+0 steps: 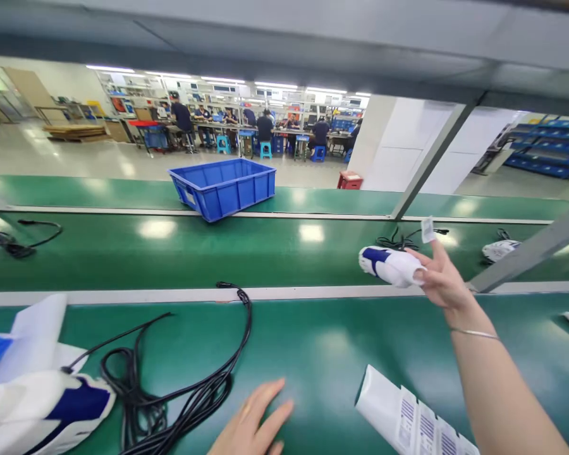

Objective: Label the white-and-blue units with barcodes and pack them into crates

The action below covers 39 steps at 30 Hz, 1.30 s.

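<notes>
Over the green tabletop [322, 354]: right hand [440, 281] gripping a white-and-blue appliance [389, 265], small label [427, 229] pinched at fingertips; left hand [251, 423] flat, open, beside black cable [184, 392].

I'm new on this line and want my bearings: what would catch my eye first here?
The blue bin standing across the green belt stands out most. To the right, the right hand holds a white and blue device out over the belt, a small label on a fingertip. Near left, a black cord coils beside the left hand, which lies flat.
</notes>
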Tool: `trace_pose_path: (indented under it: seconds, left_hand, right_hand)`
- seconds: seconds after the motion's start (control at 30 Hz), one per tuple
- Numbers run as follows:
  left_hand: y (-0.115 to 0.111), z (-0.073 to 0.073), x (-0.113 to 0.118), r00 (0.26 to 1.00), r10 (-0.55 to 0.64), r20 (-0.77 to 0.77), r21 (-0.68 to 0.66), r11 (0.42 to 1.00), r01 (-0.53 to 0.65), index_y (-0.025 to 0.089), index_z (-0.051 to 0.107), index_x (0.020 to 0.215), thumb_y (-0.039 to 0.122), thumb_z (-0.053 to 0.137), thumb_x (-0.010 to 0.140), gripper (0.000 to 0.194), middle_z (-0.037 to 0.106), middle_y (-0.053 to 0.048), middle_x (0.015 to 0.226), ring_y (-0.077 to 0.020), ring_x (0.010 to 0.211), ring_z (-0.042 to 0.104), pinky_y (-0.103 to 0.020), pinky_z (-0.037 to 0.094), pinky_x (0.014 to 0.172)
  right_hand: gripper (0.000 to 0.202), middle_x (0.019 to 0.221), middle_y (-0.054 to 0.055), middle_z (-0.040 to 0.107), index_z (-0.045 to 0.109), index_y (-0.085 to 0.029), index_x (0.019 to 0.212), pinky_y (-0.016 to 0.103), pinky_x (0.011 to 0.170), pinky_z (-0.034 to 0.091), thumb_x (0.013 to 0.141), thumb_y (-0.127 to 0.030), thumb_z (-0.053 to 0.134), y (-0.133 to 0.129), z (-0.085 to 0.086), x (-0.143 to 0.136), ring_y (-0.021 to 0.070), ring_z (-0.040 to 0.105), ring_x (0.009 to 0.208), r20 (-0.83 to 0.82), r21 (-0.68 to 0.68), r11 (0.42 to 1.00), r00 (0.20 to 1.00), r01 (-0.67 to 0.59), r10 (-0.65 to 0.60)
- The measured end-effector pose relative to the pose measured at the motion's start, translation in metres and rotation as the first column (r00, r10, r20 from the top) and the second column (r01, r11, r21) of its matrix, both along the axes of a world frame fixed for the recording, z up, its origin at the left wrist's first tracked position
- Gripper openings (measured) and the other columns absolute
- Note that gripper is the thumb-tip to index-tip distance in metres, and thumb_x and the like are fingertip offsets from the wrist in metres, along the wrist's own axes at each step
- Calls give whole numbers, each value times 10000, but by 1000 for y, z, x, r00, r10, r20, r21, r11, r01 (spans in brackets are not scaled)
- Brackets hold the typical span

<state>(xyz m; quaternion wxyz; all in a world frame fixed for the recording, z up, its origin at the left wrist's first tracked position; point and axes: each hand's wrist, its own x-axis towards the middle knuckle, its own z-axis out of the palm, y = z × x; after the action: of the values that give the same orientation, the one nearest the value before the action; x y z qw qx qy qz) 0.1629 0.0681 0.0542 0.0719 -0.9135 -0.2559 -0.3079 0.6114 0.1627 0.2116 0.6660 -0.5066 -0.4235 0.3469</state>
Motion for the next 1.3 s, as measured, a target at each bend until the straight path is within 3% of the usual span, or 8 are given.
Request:
trace_pose_path:
  seconds: [0.23,0.4,0.6,0.67,0.83,0.93,1.07,1.3]
  left_hand:
    - [69,79,66,854,-230,467,55,971,232,332,198,1510,138,664,832,845,176,-184,1611,-372,1511,253,-634,394,1123]
    - [39,75,15,812,-209,545,-150,929,339,276,602,983,365,803,736,330,552,-92,1331,-365,1368,451,-652,252,1184]
    - [-30,60,-32,660,-152,736,-247,847,471,348,568,1186,430,894,613,665,546,-73,1275,-341,1245,549,-572,415,1083]
    - [-51,54,-34,549,-83,832,-329,722,608,344,492,1324,476,912,591,856,550,-89,1284,-327,1192,583,-520,474,1024]
    - [-81,40,-38,454,486,747,-549,64,833,280,523,1247,462,944,526,855,621,-54,1188,-257,1071,630,-379,518,918]
    - [-83,37,-41,524,593,612,-599,-86,796,249,551,1202,349,945,513,800,624,-46,1134,-229,1033,615,-337,508,883]
    - [-80,39,-39,645,579,499,-740,-103,664,248,526,1210,339,928,537,789,608,-49,1159,-221,997,604,-336,503,847]
    - [-73,44,-47,808,442,390,-914,81,397,228,511,1266,434,836,673,707,553,-89,1275,-278,1134,554,-406,472,966]
  right_hand:
    - [1292,1143,129,704,226,-366,1559,442,711,584,489,-416,948,-100,3,-154,337,707,927,-64,244,851,868,-465,492]
    - [1255,1104,147,710,159,-394,1581,502,746,589,587,-470,922,-172,8,-215,357,710,953,-67,230,825,837,-516,543]
    - [1446,1216,182,675,77,-369,1592,574,812,569,447,-767,865,-189,-15,-231,398,689,1041,-126,125,786,776,-605,618]
    - [1336,1364,198,587,97,-398,1580,571,802,584,529,-783,826,-185,-33,-220,407,640,1151,-118,64,860,852,-506,510]
    - [456,1375,49,575,594,-349,1154,429,919,595,786,-519,802,-194,-65,-205,278,505,1338,9,81,993,996,92,-93]
    - [257,1147,35,664,616,-288,953,412,955,581,858,-489,744,-208,-70,-211,254,577,1250,66,133,980,985,148,-158]
    - [215,963,27,709,610,-275,924,357,870,597,893,-456,721,-226,-77,-218,233,684,1063,183,125,979,966,161,-182]
    - [218,988,61,765,619,-250,900,331,802,618,873,-422,750,-247,-103,-239,223,734,942,90,-22,996,992,89,-87]
